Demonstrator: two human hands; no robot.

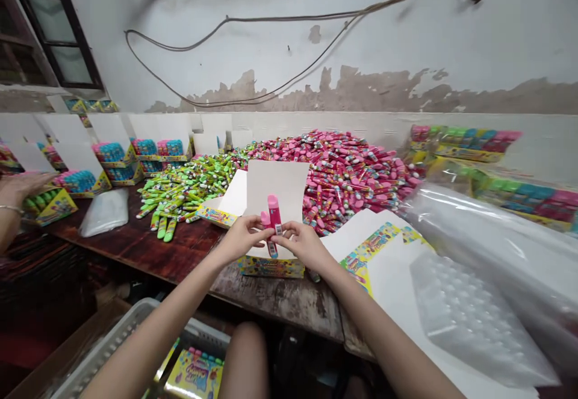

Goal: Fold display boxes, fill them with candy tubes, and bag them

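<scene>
My left hand and my right hand meet above an open printed cardboard display box. Between their fingers stands a pink plastic tube with a barcode label, its lower end reaching into the box. A second small pink piece shows against my left fingers, though its shape is partly hidden. The box's white lid flap rises behind my hands. Beyond it lie a heap of green tubes and a larger heap of pink tubes.
A worn wooden table carries filled display boxes along the wall. Another person's hand rests on a box at the left. Flat printed cardboard and clear plastic sheeting lie at the right. A basket sits below.
</scene>
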